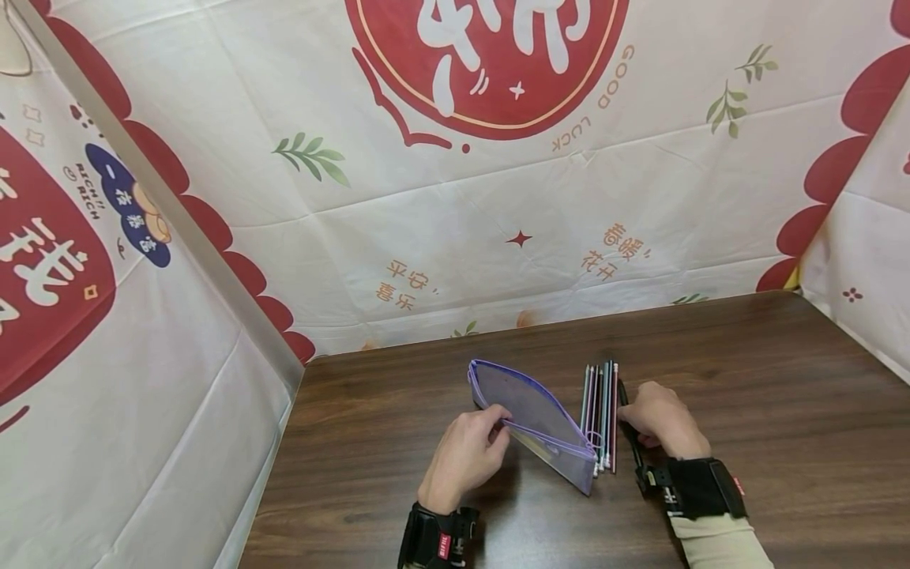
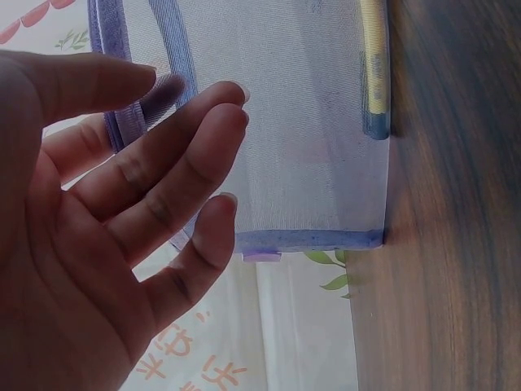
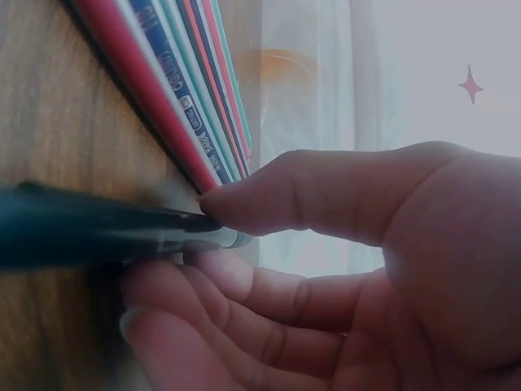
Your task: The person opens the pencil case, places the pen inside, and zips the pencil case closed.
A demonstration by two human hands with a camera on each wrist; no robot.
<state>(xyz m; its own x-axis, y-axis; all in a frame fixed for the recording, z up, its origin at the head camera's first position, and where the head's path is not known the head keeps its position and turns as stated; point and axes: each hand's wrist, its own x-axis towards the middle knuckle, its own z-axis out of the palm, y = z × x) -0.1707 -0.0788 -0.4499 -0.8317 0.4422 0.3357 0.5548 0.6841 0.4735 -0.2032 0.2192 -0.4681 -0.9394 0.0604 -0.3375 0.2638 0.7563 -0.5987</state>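
A purple mesh zip pouch (image 1: 522,395) stands on its long edge with its mouth parted. My left hand (image 1: 464,452) pinches the near rim between thumb and index finger. Its other fingers (image 2: 175,191) lie loosely bent in front of the mesh. Through the mesh, a yellow pencil-like stick (image 2: 375,65) shows along the bottom. To the pouch's right lies a row of several pencils (image 1: 604,403). My right hand (image 1: 664,419) holds a dark pen (image 3: 98,230) between thumb and fingers, just right of the row, close over the table.
The brown wooden table (image 1: 768,379) extends on both sides of the hands. A printed white cloth (image 1: 441,197) hangs behind its far edge, and another printed cloth (image 1: 178,379) hangs at the left.
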